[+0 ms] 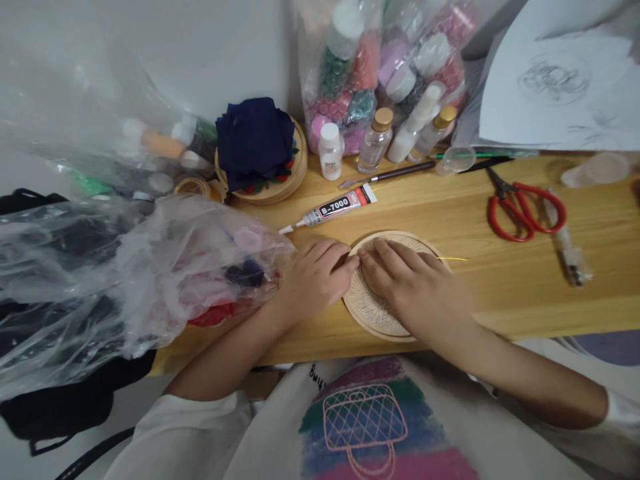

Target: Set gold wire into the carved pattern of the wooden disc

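A round, pale wooden disc (377,313) lies flat on the table, its face covered with fine radiating lines. My left hand (317,277) is at the disc's left rim, fingers curled and thumb tip against the edge. Across the disc's face rests my right hand (423,283), fingers bent and pressed together, with the tips close to my left thumb. What lies under those fingertips is hidden. A thin yellow wire or thread (453,259) sticks out to the right from beneath my right hand. Just behind the disc lies a B-7000 glue tube (340,205), nozzle pointing left.
Red-handled scissors (525,210) lie at the right. A dark-handled palette knife (390,175) and small bottles (375,140) are behind the glue. Dark blue cloth (255,143) is piled on round wooden hoops (300,157). A clear plastic bag (150,267) covers the left side; drawing sheets (555,100) stand back right.
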`<control>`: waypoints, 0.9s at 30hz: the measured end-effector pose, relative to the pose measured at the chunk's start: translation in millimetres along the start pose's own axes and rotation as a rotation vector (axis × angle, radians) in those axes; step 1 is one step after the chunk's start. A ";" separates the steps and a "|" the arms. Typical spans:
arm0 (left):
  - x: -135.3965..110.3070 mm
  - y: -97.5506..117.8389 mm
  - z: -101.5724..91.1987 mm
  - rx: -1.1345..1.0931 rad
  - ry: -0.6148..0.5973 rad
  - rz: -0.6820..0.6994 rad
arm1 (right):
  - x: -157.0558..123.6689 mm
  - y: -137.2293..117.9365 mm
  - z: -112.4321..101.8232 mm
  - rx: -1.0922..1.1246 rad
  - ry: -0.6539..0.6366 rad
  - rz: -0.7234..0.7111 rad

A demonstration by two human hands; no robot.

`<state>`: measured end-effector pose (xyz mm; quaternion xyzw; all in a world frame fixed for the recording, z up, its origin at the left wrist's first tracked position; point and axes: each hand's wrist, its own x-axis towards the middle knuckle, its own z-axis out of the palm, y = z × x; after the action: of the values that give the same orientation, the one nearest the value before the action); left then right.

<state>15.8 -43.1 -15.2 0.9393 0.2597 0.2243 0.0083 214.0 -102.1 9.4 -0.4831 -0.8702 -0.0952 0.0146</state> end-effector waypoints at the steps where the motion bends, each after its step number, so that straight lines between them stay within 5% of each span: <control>1: 0.1 0.1 0.1 -0.001 0.003 0.001 | 0.2 -0.1 0.1 -0.002 0.005 -0.002; 20: -1.6 -0.5 0.8 -0.021 0.011 -0.001 | 5.9 22.0 7.3 0.301 0.069 0.154; 27: -1.4 -2.0 0.2 -0.002 0.008 0.015 | 8.0 28.4 15.3 0.374 0.198 0.176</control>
<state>13.9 -42.1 -16.2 0.9403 0.2524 0.2282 0.0065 234.7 -78.0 -0.4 -0.5344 -0.8215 0.0226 0.1975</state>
